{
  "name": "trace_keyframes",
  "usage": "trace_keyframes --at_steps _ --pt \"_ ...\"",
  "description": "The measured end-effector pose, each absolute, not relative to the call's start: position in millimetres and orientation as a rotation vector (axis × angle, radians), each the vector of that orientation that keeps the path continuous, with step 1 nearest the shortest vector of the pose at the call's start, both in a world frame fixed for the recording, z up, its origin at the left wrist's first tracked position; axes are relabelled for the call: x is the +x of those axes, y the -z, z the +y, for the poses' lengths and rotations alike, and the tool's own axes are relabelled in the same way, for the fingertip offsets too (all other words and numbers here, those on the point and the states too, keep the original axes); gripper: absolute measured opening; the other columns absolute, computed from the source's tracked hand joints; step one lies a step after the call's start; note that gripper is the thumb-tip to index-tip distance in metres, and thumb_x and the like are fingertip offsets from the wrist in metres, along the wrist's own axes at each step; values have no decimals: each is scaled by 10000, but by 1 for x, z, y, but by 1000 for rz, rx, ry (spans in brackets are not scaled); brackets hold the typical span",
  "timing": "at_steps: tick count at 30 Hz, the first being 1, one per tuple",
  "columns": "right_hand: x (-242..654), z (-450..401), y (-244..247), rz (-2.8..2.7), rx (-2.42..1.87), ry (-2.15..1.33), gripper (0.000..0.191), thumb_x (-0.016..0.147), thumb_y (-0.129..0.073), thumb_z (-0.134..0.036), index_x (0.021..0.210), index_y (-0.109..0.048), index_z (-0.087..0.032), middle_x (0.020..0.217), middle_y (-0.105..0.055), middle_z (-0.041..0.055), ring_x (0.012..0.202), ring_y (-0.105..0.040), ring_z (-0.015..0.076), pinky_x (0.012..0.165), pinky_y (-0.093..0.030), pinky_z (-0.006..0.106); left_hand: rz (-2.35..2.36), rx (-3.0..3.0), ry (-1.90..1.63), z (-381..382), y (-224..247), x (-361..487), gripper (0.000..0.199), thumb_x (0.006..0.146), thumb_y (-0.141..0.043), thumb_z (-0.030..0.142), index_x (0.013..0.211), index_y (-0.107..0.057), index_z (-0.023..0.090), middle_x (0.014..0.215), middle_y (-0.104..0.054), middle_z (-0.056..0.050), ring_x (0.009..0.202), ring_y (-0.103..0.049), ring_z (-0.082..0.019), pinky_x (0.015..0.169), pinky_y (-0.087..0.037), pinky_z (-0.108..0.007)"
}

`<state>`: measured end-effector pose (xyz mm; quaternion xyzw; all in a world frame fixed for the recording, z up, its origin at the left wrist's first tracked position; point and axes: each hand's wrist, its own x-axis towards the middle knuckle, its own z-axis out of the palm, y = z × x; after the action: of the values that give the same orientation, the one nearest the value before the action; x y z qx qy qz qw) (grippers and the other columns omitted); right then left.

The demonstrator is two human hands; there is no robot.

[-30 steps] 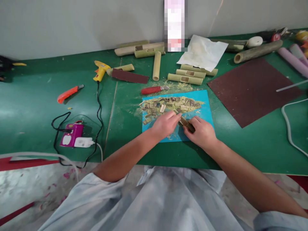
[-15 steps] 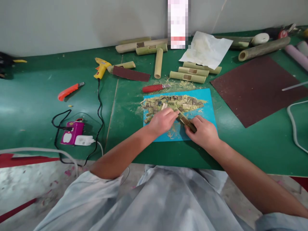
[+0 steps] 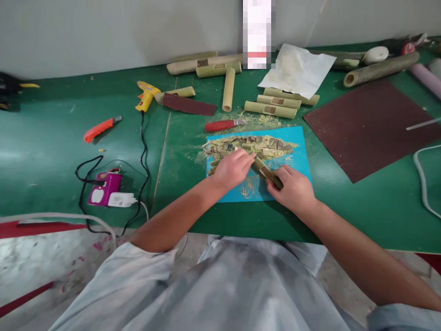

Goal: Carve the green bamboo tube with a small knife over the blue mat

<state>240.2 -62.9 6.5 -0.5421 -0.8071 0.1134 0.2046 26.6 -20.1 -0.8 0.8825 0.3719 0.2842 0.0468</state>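
Note:
My right hand (image 3: 292, 186) grips the lower end of a bamboo tube (image 3: 264, 170) with a rectangular opening cut in its side. The tube slants up to the left over a blue sheet (image 3: 292, 138). At its upper end my left hand (image 3: 234, 168) is closed, its fingertips pressed together by a small pale piece; what exactly it pinches is hard to make out. Bamboo chips and shavings (image 3: 248, 143) are heaped on the sheet behind my hands. Just beyond the sheet lies a red-handled knife (image 3: 220, 125).
Notched bamboo tubes (image 3: 270, 109) and white paper (image 3: 298, 69) lie at the back. Brown sandpaper (image 3: 372, 128) is on the right. Leftward are a yellow glue gun (image 3: 147, 95), an orange cutter (image 3: 101, 129) and a purple power block (image 3: 105, 188) with cables.
The view has shifted slightly. My left hand has moved a little up along the tube's end, while my right hand keeps its grip on the tube.

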Motion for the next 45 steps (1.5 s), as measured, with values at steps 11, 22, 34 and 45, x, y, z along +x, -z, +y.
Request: trace_keyframes --at_steps 11,22,34,45 --pt "240 -63 -7 -2255 -1506 -314 186 873 -527 -334 750 -575 -204 752 -619 68 661 -530 177 571 -324 305 1119 2710 -835 -21 0 29 351 1085 -376 293 1074 -686 127 799 -624 -46 731 -614 -136 674 -530 -250" --pt "239 -63 -7 -2269 -1508 -297 195 877 -520 -331 761 -590 -191 758 -624 75 659 -525 175 565 -321 306 1166 2583 -842 -24 2 30 339 1077 -397 293 1075 -684 113 815 -619 -57 745 -621 -145 701 -532 -269" --pt "239 -63 -7 -2271 -1551 -328 215 881 -498 -355 777 -597 -196 782 -631 82 675 -523 184 576 -319 309 1186 2601 -881 -24 0 29 325 1074 -406 281 1070 -689 120 805 -628 -54 740 -619 -147 697 -535 -272" --pt "239 -64 -9 -2259 -1555 -345 214 884 -509 -358 773 -595 -198 775 -630 77 663 -515 179 575 -316 307 1184 2620 -899 -23 1 31 329 1073 -398 267 1056 -692 122 812 -634 -59 743 -621 -146 704 -542 -270"
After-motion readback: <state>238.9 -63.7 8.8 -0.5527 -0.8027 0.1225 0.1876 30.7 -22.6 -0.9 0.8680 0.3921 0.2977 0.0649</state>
